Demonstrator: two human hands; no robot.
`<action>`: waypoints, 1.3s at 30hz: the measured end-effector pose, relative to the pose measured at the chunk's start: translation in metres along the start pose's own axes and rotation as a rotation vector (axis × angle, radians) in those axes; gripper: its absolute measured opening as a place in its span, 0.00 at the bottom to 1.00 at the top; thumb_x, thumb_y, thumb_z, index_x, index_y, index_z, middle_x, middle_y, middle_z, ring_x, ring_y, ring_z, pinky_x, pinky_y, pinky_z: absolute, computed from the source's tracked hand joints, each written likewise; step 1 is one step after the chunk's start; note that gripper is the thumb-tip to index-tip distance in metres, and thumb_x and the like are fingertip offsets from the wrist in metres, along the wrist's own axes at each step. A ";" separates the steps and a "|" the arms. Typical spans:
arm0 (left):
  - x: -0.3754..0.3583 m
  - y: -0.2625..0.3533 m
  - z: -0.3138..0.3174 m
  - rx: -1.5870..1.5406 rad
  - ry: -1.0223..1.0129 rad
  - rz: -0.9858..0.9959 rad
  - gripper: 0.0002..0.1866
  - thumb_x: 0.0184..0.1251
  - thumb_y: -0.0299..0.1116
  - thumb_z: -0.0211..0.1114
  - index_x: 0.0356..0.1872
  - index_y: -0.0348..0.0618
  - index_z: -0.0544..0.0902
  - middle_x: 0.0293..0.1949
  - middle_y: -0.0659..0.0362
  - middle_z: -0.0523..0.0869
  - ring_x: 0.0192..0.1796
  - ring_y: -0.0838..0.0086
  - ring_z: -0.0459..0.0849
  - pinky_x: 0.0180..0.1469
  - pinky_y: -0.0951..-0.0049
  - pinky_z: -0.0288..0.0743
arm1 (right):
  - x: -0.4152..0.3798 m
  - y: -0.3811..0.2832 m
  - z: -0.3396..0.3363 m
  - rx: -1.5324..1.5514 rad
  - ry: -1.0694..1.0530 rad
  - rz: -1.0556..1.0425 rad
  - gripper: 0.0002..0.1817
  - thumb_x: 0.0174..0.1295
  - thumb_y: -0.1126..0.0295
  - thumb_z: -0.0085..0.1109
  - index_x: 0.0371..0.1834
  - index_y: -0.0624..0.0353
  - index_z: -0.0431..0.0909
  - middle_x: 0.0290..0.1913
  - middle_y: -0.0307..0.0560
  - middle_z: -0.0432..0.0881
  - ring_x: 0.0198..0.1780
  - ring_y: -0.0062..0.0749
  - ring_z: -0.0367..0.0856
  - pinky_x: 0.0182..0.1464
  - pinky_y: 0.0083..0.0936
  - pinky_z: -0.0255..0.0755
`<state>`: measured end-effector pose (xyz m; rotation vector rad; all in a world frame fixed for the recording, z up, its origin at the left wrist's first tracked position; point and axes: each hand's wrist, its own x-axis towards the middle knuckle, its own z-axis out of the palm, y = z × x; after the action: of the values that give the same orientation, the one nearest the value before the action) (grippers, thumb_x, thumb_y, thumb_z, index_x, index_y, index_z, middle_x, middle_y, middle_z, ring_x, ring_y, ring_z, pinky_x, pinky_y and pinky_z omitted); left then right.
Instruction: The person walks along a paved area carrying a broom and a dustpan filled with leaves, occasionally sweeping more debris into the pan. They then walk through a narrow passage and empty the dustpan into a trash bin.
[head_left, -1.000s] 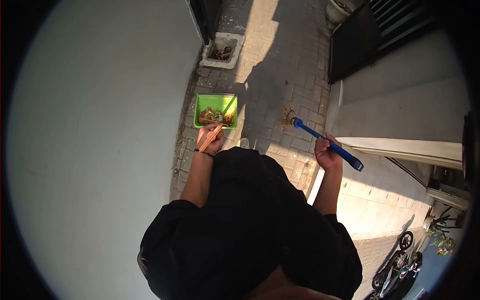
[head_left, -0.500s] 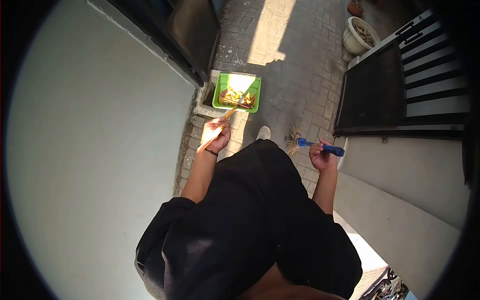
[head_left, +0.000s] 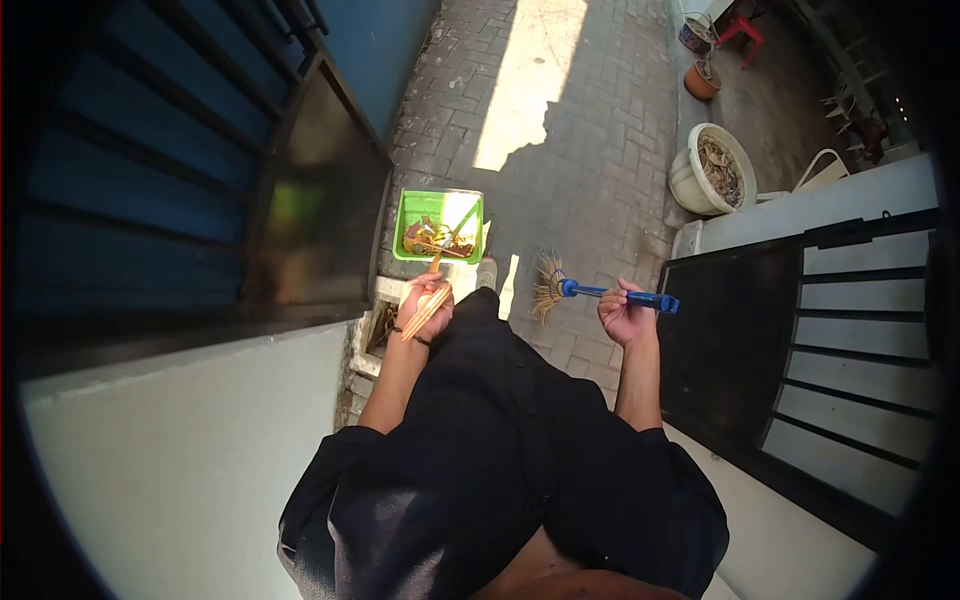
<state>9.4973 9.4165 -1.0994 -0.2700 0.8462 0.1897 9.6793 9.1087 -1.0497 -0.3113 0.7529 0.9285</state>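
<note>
My left hand (head_left: 424, 305) is closed round the orange handle of a long-handled dustpan. Its green pan (head_left: 399, 225) hangs ahead of the hand, with dry leaves (head_left: 440, 238) and other yellow-brown litter lying inside. In my right hand (head_left: 626, 316) is a stick broom (head_left: 590, 290), gripped by its blue handle. The broom is held roughly level, and its straw bristles (head_left: 549, 288) point left toward the middle of the path. A light shoe (head_left: 487, 272) shows just below the pan.
Grey paving (head_left: 600, 170) runs ahead, crossed by a sunlit strip. A dark barred gate (head_left: 330, 180) stands on the left, another gate (head_left: 740, 340) on the right. Further along the right side are a white planter (head_left: 695, 180), a terracotta pot (head_left: 702, 80) and a red stool (head_left: 741, 38).
I have moved forward along the path, so the gates and planter are nearer. Both hands keep their holds; the dustpan and broom have come along, the broom more level.
</note>
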 end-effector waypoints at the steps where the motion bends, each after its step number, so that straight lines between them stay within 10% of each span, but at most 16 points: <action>1: 0.026 0.012 0.027 0.015 -0.028 -0.013 0.08 0.61 0.21 0.47 0.23 0.42 0.63 0.13 0.67 0.63 0.13 0.83 0.62 0.15 0.84 0.56 | 0.014 -0.015 0.029 0.002 0.002 -0.006 0.15 0.60 0.68 0.49 0.16 0.57 0.64 0.16 0.35 0.65 0.19 0.19 0.65 0.26 0.18 0.61; 3: 0.080 0.038 0.092 0.029 -0.117 -0.072 0.10 0.60 0.19 0.49 0.21 0.42 0.66 0.13 0.66 0.70 0.11 0.83 0.69 0.12 0.84 0.68 | 0.047 -0.045 0.095 -0.040 -0.086 0.020 0.14 0.59 0.68 0.50 0.17 0.57 0.65 0.16 0.34 0.66 0.19 0.19 0.65 0.25 0.18 0.61; 9: 0.179 0.093 0.287 0.067 -0.089 -0.127 0.08 0.59 0.20 0.50 0.23 0.43 0.65 0.12 0.68 0.66 0.10 0.82 0.62 0.13 0.84 0.60 | 0.138 -0.101 0.272 -0.090 -0.083 -0.021 0.12 0.60 0.67 0.49 0.20 0.58 0.66 0.17 0.34 0.68 0.18 0.18 0.65 0.23 0.18 0.62; 16: 0.385 0.188 0.473 0.003 -0.147 -0.067 0.09 0.57 0.20 0.50 0.20 0.44 0.64 0.12 0.68 0.65 0.13 0.84 0.61 0.15 0.83 0.52 | 0.429 -0.237 0.405 -0.137 0.048 -0.025 0.12 0.56 0.69 0.52 0.17 0.58 0.65 0.15 0.35 0.67 0.17 0.18 0.63 0.22 0.17 0.60; 25: 0.567 0.274 0.749 0.009 -0.203 -0.010 0.08 0.57 0.21 0.52 0.23 0.42 0.63 0.14 0.67 0.64 0.14 0.83 0.63 0.17 0.83 0.56 | 0.665 -0.381 0.767 -0.230 0.031 0.017 0.16 0.61 0.65 0.46 0.16 0.56 0.64 0.14 0.34 0.63 0.15 0.19 0.59 0.19 0.17 0.56; 39: 0.984 0.427 1.149 0.123 -0.132 -0.064 0.09 0.57 0.19 0.52 0.27 0.45 0.62 0.12 0.70 0.67 0.10 0.83 0.64 0.15 0.83 0.59 | 0.990 -0.620 1.035 -0.207 -0.083 -0.120 0.14 0.56 0.65 0.52 0.27 0.69 0.71 0.14 0.35 0.67 0.15 0.19 0.62 0.20 0.17 0.59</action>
<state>10.8365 10.2343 -1.1877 -0.1670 0.7143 0.0943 11.0150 9.9148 -1.0552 -0.4918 0.5558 0.9012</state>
